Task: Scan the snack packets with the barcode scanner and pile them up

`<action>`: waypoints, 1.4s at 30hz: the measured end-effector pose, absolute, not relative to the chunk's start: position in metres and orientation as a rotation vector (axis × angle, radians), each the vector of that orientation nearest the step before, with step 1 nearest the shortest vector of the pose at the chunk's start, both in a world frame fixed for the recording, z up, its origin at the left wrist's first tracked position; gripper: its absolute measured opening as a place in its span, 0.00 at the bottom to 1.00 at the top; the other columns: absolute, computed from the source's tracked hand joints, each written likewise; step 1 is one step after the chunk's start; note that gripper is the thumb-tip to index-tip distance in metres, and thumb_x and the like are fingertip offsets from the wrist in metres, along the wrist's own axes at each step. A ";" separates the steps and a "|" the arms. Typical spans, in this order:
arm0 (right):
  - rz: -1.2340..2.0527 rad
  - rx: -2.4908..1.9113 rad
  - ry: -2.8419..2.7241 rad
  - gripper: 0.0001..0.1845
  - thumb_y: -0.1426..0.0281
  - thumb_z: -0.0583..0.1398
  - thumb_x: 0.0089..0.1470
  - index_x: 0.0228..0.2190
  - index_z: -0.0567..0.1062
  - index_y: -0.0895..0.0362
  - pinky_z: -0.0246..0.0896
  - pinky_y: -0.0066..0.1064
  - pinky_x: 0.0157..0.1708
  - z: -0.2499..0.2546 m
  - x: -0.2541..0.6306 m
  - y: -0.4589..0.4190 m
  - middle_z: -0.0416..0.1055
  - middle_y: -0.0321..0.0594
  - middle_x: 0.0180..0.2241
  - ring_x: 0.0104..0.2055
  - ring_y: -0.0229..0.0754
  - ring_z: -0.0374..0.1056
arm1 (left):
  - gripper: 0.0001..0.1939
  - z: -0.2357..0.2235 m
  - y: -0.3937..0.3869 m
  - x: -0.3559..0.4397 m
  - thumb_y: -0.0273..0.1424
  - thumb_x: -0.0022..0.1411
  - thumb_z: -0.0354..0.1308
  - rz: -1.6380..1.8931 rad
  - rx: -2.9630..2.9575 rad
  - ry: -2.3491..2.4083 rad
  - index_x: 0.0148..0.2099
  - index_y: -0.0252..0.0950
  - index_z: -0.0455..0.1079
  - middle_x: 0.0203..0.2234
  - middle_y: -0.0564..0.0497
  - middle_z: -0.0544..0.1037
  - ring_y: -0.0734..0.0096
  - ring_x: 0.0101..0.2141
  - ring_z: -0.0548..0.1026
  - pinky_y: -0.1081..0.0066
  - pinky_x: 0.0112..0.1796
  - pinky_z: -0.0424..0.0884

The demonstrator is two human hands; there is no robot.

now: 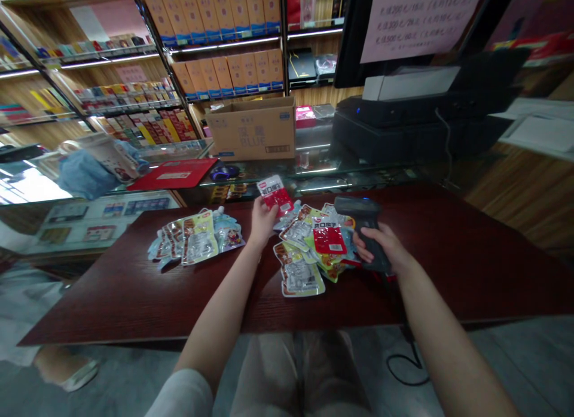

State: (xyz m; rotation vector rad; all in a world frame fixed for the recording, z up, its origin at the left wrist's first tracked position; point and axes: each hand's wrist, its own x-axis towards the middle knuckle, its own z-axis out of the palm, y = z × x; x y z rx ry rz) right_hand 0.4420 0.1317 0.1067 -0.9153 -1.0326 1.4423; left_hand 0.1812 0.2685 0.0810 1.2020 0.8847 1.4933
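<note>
My left hand (265, 221) grips a red and white snack packet (275, 194) by its lower left part, held up above the table. Wrapped round the handle of a black barcode scanner (368, 216) is my right hand (383, 246); the scanner's head points left, over the pile. Between my hands lies a heap of shiny snack packets (301, 279), with another red and white packet (329, 236) on top. To the left of my left hand, a second group of packets (200, 240) is fanned out, with pale blue spouted pouches (228, 230) among them.
The dark red wooden table (448, 255) meets a glass counter holding a cardboard box (251, 130), a red folder (173, 173) and a black printer-like machine (403, 127). The scanner's cable (410, 363) hangs off the front edge. Another person's foot (78, 372) shows at lower left.
</note>
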 end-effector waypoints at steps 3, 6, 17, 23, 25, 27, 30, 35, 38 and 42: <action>1.463 -0.926 -1.053 0.16 0.61 0.65 0.47 0.32 0.66 0.56 0.49 0.25 0.13 0.108 0.440 0.130 0.64 0.31 0.18 0.12 0.30 0.54 | 0.16 0.082 0.270 0.177 0.33 0.53 0.61 1.529 1.266 0.883 0.44 0.36 0.64 0.36 0.49 0.79 0.69 0.34 0.78 0.66 0.39 0.75; 1.455 -0.940 -1.063 0.16 0.61 0.65 0.48 0.33 0.66 0.56 0.49 0.25 0.13 0.109 0.439 0.130 0.63 0.30 0.18 0.12 0.30 0.54 | 0.14 0.081 0.273 0.175 0.33 0.54 0.60 1.560 1.315 0.900 0.42 0.35 0.66 0.37 0.48 0.79 0.68 0.36 0.78 0.66 0.40 0.76; 1.434 -0.945 -1.137 0.15 0.61 0.65 0.49 0.27 0.66 0.57 0.50 0.25 0.13 0.108 0.439 0.128 0.63 0.31 0.18 0.13 0.30 0.55 | 0.13 0.084 0.267 0.171 0.35 0.60 0.56 1.532 1.517 1.086 0.46 0.36 0.69 0.39 0.45 0.79 0.61 0.41 0.78 0.62 0.43 0.75; 1.439 -0.913 -1.126 0.16 0.61 0.65 0.49 0.26 0.64 0.56 0.50 0.25 0.13 0.109 0.438 0.128 0.63 0.31 0.18 0.12 0.30 0.54 | 0.13 0.090 0.266 0.171 0.33 0.58 0.56 1.530 1.545 1.167 0.45 0.35 0.69 0.39 0.46 0.78 0.63 0.39 0.76 0.63 0.44 0.73; 1.438 -0.903 -1.116 0.16 0.61 0.65 0.49 0.26 0.65 0.56 0.50 0.25 0.13 0.108 0.439 0.129 0.63 0.31 0.18 0.12 0.30 0.54 | 0.12 0.094 0.267 0.168 0.31 0.57 0.55 1.546 1.585 1.179 0.44 0.35 0.69 0.39 0.47 0.78 0.65 0.39 0.76 0.65 0.44 0.72; 1.435 -0.894 -1.106 0.16 0.61 0.65 0.49 0.25 0.65 0.56 0.50 0.25 0.12 0.106 0.440 0.129 0.63 0.31 0.18 0.12 0.30 0.54 | 0.12 0.097 0.267 0.163 0.31 0.56 0.55 1.546 1.633 1.192 0.44 0.34 0.69 0.38 0.47 0.78 0.66 0.38 0.76 0.67 0.43 0.71; 1.434 -0.883 -1.100 0.15 0.61 0.65 0.49 0.25 0.65 0.56 0.50 0.25 0.12 0.105 0.441 0.129 0.63 0.31 0.18 0.13 0.29 0.54 | 0.12 0.101 0.268 0.150 0.32 0.56 0.54 1.528 1.690 1.279 0.43 0.34 0.70 0.36 0.47 0.79 0.66 0.36 0.76 0.68 0.42 0.70; 1.428 -0.898 -1.102 0.16 0.61 0.65 0.49 0.25 0.65 0.56 0.51 0.25 0.13 0.108 0.439 0.128 0.64 0.32 0.18 0.13 0.30 0.54 | 0.13 0.106 0.264 0.119 0.32 0.55 0.55 1.479 1.721 1.629 0.43 0.34 0.71 0.35 0.46 0.79 0.63 0.35 0.76 0.66 0.42 0.69; 1.429 -0.897 -1.101 0.16 0.61 0.65 0.48 0.24 0.65 0.56 0.50 0.26 0.13 0.110 0.438 0.129 0.63 0.31 0.18 0.13 0.30 0.54 | 0.20 0.113 0.255 0.097 0.33 0.55 0.56 1.371 1.690 1.908 0.50 0.33 0.69 0.36 0.44 0.79 0.61 0.37 0.76 0.65 0.42 0.69; 1.429 -0.896 -1.112 0.16 0.61 0.65 0.49 0.23 0.65 0.55 0.50 0.26 0.13 0.109 0.439 0.129 0.63 0.31 0.18 0.13 0.30 0.53 | 0.25 0.122 0.237 0.066 0.35 0.57 0.56 1.175 1.685 2.194 0.57 0.34 0.65 0.39 0.42 0.79 0.55 0.41 0.77 0.62 0.43 0.69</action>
